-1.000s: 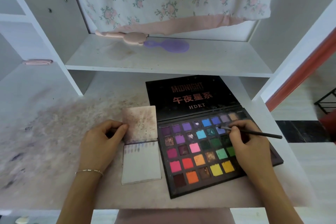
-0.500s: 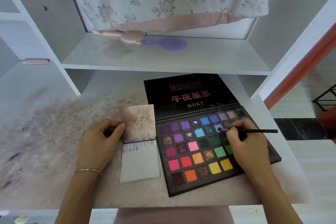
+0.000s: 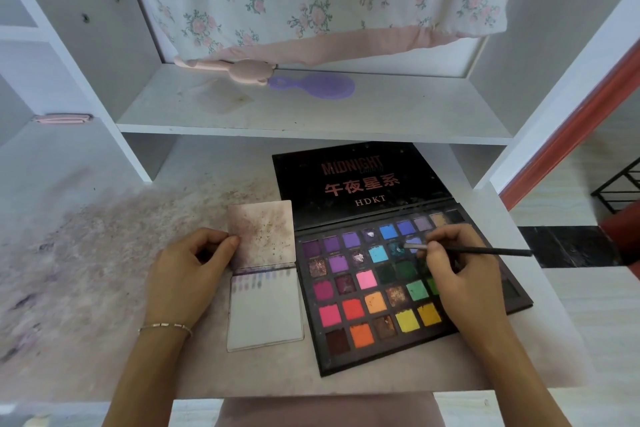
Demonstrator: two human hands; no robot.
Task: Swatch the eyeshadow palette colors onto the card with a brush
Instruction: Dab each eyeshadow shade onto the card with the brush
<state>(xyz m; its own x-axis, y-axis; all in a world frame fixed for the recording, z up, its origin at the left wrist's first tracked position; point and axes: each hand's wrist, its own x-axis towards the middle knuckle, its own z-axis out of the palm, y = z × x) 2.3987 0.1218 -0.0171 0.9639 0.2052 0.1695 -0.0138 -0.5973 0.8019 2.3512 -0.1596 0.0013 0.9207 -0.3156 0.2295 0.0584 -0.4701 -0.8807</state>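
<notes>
Watching right hand (image 3: 457,274) pinch brush (image 3: 485,251), tip in pale-blue pan of open palette (image 3: 408,288) right of card (image 3: 265,312). Left hand (image 3: 188,274) pins stained flap (image 3: 261,234), fingers curled. I fear overloaded bristles shedding powder across card's swatch row during transfer.

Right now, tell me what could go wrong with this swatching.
The brush tip sits among tightly packed pans in the palette, so it may pick up a neighbouring colour. The card is held only at its flap by the left hand, so it might slide. Loose powder already stains the desk.
</notes>
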